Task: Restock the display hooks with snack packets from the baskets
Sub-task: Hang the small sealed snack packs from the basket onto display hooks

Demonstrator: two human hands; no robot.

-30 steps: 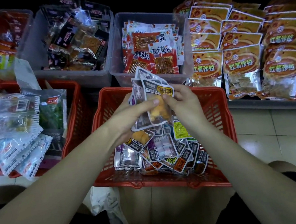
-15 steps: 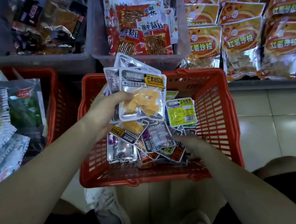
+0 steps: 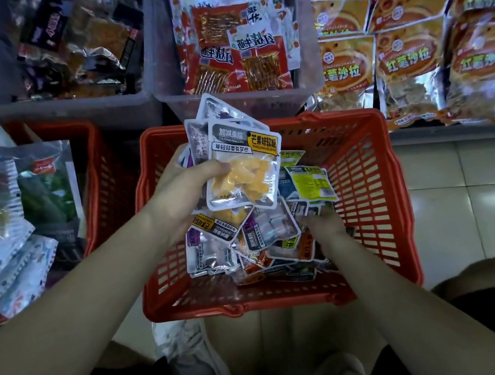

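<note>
The left grip point(image 3: 183, 186) was closed round a fanned bunch of snack packets point(image 3: 245, 168), held over the red basket point(image 3: 369, 190). The right grip point(image 3: 323, 224) was down among the loose packets point(image 3: 217, 254) there; whether it held one I couldn't tell. No hooks were in sight: gathering only, I'd judge, the hanging all left.

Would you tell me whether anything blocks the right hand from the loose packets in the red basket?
Nothing visible does: the right hand touches the loose packets in the red basket, and the left hand holds its stack aside.
</note>
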